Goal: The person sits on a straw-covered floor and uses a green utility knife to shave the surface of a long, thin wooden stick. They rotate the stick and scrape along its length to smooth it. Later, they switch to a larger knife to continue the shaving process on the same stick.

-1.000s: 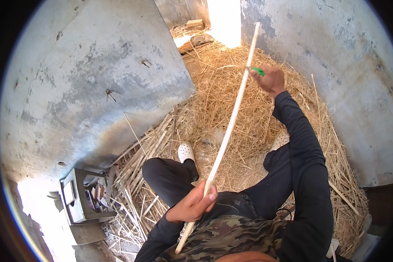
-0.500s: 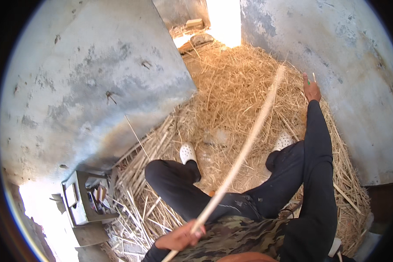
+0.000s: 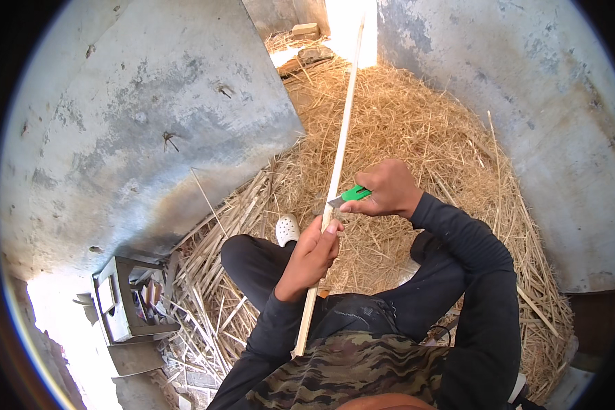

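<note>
Straw [image 3: 417,130] covers the floor between grey concrete walls [image 3: 150,123]. The left hand [image 3: 312,254] grips a long pale stick [image 3: 339,147] running upward; the right hand [image 3: 386,188], closed on a green knife [image 3: 348,196], sets its blade against the stick.

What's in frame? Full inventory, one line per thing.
long pale wooden stick: 1, cream, runs from the lap up toward the bright doorway, held in the left hand
green-handled utility knife: 1, green with a grey blade, blade against the stick, in the right hand
dry straw: 1 heap, golden, covers the floor between the walls
grey concrete walls: 2, mottled grey, left and right
small grey metal box: 1, grey, lower left, holds small items
white clog shoe: 1, white, on the straw by the knee
left hand: 1, fingers wrapped round the stick
right hand: 1, gripping the knife
</note>
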A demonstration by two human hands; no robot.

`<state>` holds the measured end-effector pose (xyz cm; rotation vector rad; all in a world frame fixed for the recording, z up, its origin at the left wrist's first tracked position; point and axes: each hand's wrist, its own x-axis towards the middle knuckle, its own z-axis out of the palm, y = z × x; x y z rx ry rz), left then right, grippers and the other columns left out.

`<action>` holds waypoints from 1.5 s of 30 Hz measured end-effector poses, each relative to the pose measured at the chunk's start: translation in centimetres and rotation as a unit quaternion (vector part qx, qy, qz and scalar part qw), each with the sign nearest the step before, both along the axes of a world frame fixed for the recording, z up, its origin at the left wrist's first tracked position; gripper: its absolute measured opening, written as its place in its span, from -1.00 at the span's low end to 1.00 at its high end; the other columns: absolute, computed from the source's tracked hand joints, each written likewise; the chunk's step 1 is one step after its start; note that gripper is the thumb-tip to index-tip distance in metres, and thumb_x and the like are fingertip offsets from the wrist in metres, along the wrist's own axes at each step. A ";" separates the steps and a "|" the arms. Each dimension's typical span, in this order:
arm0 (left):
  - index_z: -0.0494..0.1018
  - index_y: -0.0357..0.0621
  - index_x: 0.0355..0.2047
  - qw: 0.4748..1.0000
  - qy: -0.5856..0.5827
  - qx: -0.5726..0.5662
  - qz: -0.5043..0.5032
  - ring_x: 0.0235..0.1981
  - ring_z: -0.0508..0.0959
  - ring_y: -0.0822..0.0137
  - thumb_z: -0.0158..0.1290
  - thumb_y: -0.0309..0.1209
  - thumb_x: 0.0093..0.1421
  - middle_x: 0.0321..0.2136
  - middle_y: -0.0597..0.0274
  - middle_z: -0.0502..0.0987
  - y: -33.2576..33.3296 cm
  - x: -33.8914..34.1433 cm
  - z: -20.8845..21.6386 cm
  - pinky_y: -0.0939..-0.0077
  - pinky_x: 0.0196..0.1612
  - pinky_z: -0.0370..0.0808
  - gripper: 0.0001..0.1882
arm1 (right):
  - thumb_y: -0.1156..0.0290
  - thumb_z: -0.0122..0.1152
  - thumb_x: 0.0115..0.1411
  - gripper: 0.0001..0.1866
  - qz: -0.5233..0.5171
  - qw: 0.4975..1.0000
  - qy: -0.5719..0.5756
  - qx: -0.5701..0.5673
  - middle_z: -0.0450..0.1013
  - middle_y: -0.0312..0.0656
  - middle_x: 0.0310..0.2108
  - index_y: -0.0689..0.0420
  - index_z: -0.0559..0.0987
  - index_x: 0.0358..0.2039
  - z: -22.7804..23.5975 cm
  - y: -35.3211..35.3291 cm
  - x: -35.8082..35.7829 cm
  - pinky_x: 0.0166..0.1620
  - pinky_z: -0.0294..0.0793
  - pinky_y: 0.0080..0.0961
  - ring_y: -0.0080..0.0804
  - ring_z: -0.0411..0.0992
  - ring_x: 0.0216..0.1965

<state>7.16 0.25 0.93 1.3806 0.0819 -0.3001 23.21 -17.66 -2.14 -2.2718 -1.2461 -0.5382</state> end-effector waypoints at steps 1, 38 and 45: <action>0.28 -0.14 -0.19 1.000 -0.001 -0.007 -0.010 -0.67 0.12 0.65 -0.21 -0.20 0.43 -0.67 0.52 0.16 -0.2 -0.1 0.4 0.71 -0.61 0.08 -0.75 | -0.50 -0.04 0.05 -0.27 0.006 1.000 -0.017 0.009 0.17 -0.41 -0.90 -0.06 0.48 -0.81 -0.2 0.2 -0.1 -0.77 0.09 -0.48 -0.52 0.11 -0.89; 0.21 -0.11 -0.27 0.997 0.035 0.065 -0.019 -0.60 0.23 0.64 -0.10 -0.30 0.38 -0.58 0.47 0.24 2.0 -6.7 1.1 0.70 -0.54 0.20 -0.82 | -0.52 -0.22 0.10 -0.18 -0.056 0.997 0.047 -0.022 0.16 -0.37 -0.92 -0.02 0.46 -0.82 -1.7 2.4 3.4 -0.75 0.07 -0.46 -0.54 0.13 -0.87; 0.21 -0.13 -0.28 0.991 -0.003 0.126 -0.052 -0.55 0.22 0.61 -0.05 -0.32 0.35 -0.56 0.45 0.25 2.0 -6.8 0.7 0.66 -0.49 0.19 -0.81 | -0.55 -0.18 0.06 -0.17 -0.088 0.996 -0.012 0.024 0.12 -0.31 -0.91 0.00 0.29 -0.87 -2.3 1.1 4.9 -0.76 0.14 -0.37 -0.40 0.19 -0.87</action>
